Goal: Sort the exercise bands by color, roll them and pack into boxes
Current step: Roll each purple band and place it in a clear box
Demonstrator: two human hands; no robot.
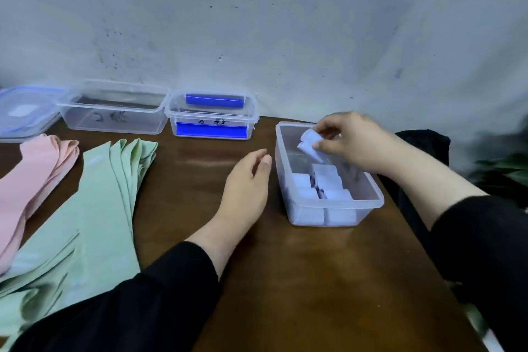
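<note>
On the table (pixel 285 280), largest thing first:
Green bands (pixel 94 208): a flat, unrolled pile at the left, still to be rolled and boxed.
Pink bands (pixel 34 174): a smaller flat pile beside the green, also untouched.
Right-hand box (pixel 368 188): open, with several pale lavender rolls (pixel 325 174) already packed toward its near end; its far end looks free.
Two clear boxes (pixel 114 120) at the back: open; the left one looks unfilled, and I cannot tell what the blue-clipped one holds.
Right hand (pixel 354 143): over the box, fingers pinching one more lavender roll (pixel 310 146).
Left hand (pixel 245 183): relaxed, fingers loose, resting on the wood just beside the box.
Progress: sorting looks done; one colour nearly packed, two remain.
</note>
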